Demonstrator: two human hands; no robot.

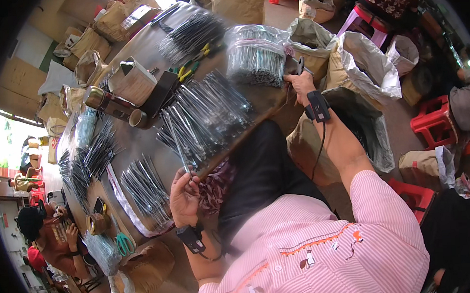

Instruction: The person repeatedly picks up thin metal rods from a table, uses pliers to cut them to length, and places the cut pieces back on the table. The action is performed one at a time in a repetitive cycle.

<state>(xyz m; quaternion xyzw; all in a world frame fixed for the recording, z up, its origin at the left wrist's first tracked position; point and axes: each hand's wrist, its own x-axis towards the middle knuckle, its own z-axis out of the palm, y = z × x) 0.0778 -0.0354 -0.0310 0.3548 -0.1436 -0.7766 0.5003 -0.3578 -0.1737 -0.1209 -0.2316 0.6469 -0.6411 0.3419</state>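
Note:
My left hand (184,196) is closed at the table's near edge, thumb and fingers pinching the end of a thin metal rod (184,158). The rod points up and away, over a wide pile of similar grey rods (210,110). Farther right, my right hand (300,85) is closed around a small metal tool (301,64), perhaps pliers; the fingers hide most of it. Beside that hand stands a bundle of rods wrapped in clear plastic (256,58). Another row of dark rods (144,191) lies left of my left hand.
Yellow-handled pliers (189,71), a thermos (109,101), a cardboard box (132,83) and teal scissors (124,243) lie on the table. Open sacks (360,67) crowd the right side. Red stools (435,121) stand beyond. A co-worker (53,235) sits at the left.

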